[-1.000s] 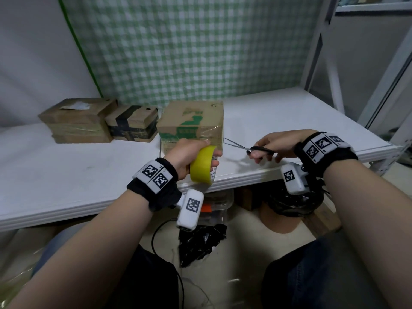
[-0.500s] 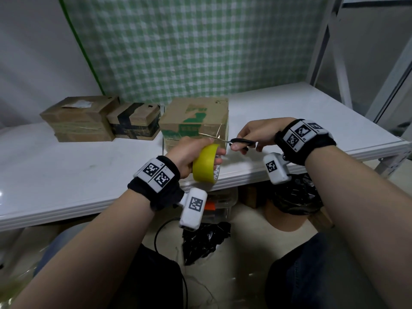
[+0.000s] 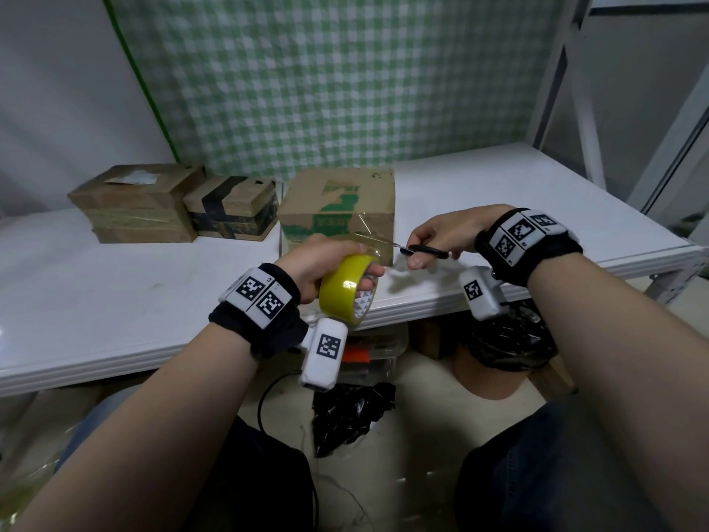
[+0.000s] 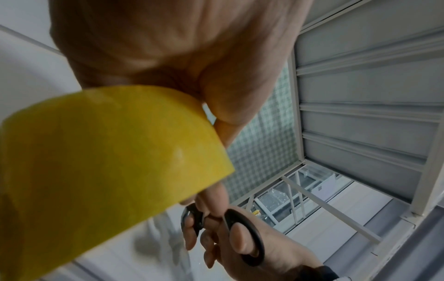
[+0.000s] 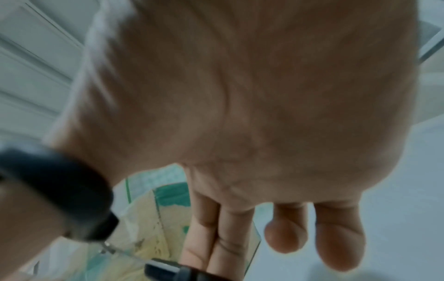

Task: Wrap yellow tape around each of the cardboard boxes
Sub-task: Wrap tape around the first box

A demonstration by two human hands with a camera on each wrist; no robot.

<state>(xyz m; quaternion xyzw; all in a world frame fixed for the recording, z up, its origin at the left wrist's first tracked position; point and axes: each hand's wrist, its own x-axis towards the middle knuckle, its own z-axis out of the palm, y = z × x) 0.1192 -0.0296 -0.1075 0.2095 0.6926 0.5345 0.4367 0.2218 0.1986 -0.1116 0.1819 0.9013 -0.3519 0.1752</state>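
the left hand (image 3: 326, 263) grips the yellow tape roll (image 3: 347, 288) just in front of the nearest box (image 3: 337, 213). the right hand (image 3: 441, 236), fingers through the scissors (image 3: 416, 250), points the blades leftward at the tape strip running between roll and box.

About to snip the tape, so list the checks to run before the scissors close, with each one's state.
1. Left hand grips the yellow tape roll: ok.
2. Right hand holds the scissors: ok.
3. Blades point at the strip between roll and green-printed box: ok.
4. Strip actually between the blades: cannot tell.
5. Left fingers away from the blades: cannot tell.
6. Box sits flat on the table: ok.
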